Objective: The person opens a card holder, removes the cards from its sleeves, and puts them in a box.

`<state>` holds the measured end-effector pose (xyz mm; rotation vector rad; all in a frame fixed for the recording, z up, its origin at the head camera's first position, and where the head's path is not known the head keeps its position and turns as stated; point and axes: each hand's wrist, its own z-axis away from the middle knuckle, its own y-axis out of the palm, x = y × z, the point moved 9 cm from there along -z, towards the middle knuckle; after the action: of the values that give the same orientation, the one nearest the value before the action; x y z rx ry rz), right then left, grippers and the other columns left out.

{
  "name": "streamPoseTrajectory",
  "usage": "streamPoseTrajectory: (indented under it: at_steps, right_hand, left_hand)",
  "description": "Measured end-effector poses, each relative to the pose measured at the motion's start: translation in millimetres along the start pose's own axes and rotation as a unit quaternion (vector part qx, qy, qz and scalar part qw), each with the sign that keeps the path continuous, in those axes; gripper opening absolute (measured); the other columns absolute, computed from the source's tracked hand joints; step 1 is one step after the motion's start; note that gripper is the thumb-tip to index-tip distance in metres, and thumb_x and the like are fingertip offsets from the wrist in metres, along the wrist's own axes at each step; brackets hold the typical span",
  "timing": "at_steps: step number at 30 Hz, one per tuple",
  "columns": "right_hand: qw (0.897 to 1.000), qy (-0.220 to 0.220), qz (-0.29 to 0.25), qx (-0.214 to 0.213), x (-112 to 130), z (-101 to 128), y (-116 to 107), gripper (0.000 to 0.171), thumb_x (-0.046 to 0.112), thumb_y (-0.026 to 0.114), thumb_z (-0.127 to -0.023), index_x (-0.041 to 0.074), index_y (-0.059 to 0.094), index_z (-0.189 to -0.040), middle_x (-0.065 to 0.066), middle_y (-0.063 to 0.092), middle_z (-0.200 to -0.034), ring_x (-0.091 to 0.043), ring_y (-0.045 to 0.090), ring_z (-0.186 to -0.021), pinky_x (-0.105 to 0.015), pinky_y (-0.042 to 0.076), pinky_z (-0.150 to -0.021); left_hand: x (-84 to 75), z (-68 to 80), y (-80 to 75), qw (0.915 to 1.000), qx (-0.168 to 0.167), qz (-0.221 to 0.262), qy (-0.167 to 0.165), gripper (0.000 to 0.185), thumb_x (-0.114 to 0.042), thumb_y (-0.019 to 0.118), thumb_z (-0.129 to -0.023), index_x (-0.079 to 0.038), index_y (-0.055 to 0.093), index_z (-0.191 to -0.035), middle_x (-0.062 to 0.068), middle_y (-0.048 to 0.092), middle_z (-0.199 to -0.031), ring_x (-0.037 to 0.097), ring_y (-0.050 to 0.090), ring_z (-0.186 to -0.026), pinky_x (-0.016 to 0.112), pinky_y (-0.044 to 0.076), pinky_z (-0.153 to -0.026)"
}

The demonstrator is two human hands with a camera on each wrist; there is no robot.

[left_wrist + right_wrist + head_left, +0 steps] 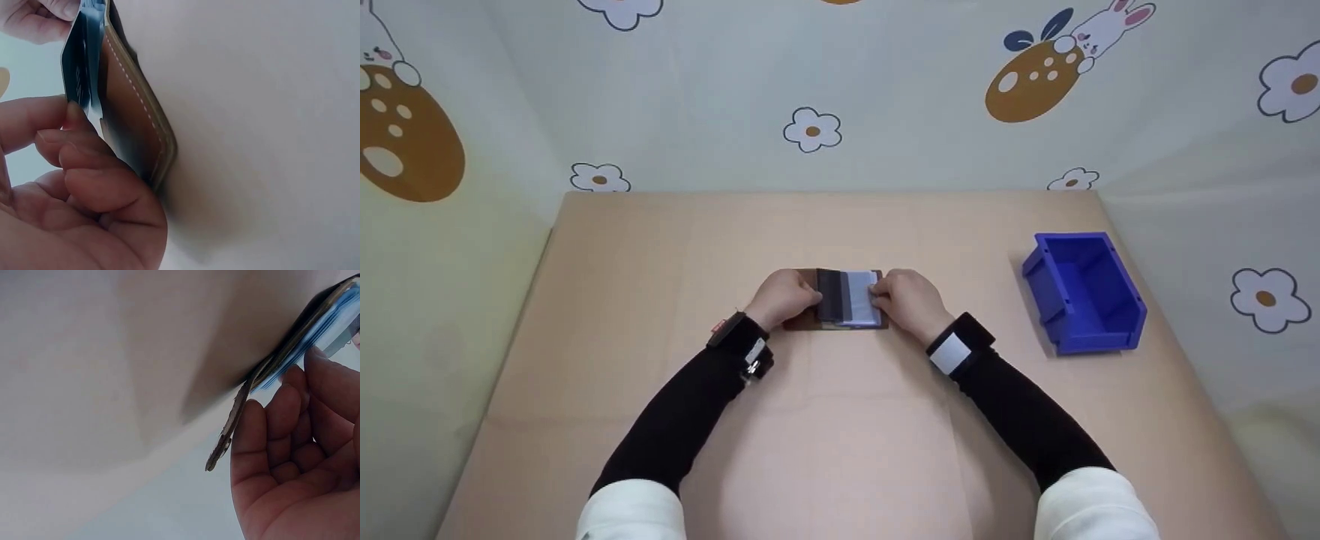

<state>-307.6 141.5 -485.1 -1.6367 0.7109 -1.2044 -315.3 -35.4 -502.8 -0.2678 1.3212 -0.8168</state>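
- Brown card wallet [840, 300]: lies open at the middle of the tan table [840, 435], its card sleeves [861, 296] exposed.
- Left hand [784, 298]: fingers curled, pinching the wallet's left edge and dark sleeves.
- Right hand [909, 301]: fingers bent against the pale sleeves at the right edge; apparently gripping them, though the contact is partly hidden.
- Blue bin [1084, 292]: well apart, to the right.

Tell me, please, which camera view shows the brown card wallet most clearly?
The head view: the wallet lies open on the table between the left hand and right hand, its card sleeves visible. The left wrist view shows only its stitched edge; the right wrist view only a thin side edge.
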Motion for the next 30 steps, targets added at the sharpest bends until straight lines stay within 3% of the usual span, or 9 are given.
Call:
streamPoseTrajectory:
  at_steps: [15, 23, 30]
  right_hand:
    - [1.000, -0.020, 0.013, 0.002, 1, 0, 0, 0.021, 0.011, 0.076, -0.086, 0.006, 0.077, -0.107, -0.011, 0.070, -0.094, -0.028, 0.065, -0.088, -0.041, 0.050, -0.079]
    - [1.000, -0.019, 0.012, 0.003, 2, -1, 0, 0.021, 0.011, 0.076, -0.086, 0.005, 0.076, -0.106, -0.011, 0.070, -0.095, -0.029, 0.065, -0.089, -0.041, 0.050, -0.080]
    - [1.000, -0.022, 0.012, 0.000, 4, 1, -1, 0.021, 0.010, 0.075, -0.087, 0.005, 0.076, -0.107, -0.012, 0.070, -0.095, -0.028, 0.066, -0.090, -0.041, 0.050, -0.081]
  left_hand:
    - [11.3, 5.1, -16.3, 0.9989, -0.039, 0.024, -0.014, 0.042, -0.012, 0.065, -0.084, -0.015, 0.043, -0.048, -0.007, 0.037, -0.048, 0.010, 0.036, -0.047, 0.024, 0.029, -0.049]
    - [8.5, 6.7, -18.6, 0.9983, -0.029, 0.047, -0.017, 0.042, -0.012, 0.064, -0.087, -0.013, 0.044, -0.050, -0.006, 0.036, -0.048, 0.011, 0.036, -0.046, 0.025, 0.029, -0.050]
    - [-1.8, 11.2, -26.6, 0.9958, -0.029, 0.086, -0.007, 0.032, -0.015, 0.065, -0.088, 0.000, 0.057, -0.060, -0.006, 0.041, -0.052, 0.011, 0.039, -0.051, 0.025, 0.032, -0.053]
